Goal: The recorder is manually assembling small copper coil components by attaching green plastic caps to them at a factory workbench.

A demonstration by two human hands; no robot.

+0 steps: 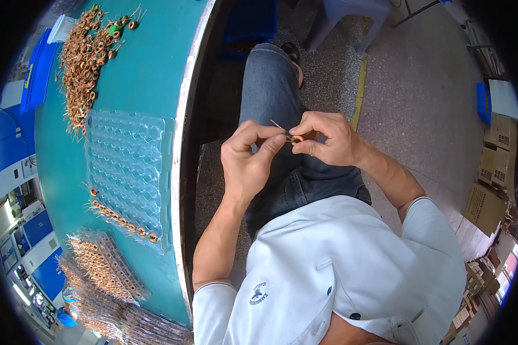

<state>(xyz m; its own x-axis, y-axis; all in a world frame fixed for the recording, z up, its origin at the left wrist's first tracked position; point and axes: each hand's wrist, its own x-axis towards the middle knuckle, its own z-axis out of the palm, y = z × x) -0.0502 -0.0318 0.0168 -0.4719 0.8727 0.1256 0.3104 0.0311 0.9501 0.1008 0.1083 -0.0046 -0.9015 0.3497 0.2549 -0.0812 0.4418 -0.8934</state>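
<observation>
Above my lap, both hands meet at a small copper-wound ring coil (296, 139) with thin wire leads. My right hand (328, 138) pinches the ring between thumb and forefinger. With thumb and fingertips, my left hand (250, 152) grips the wire leads on the coil's left side; one lead sticks up past the fingers. On the green table (138, 75) to my left lies a clear plastic tray (126, 155) with rows of pockets. A line of similar coils (121, 218) fills its near row, and one more sits at the tray's left edge.
A large heap of loose coils (89, 63) lies at the table's far end, beside a blue bin (37, 72). Filled trays (106, 264) are stacked at the near end. A plastic stool (351, 14) stands ahead on the floor; cardboard boxes (495, 167) line the right side.
</observation>
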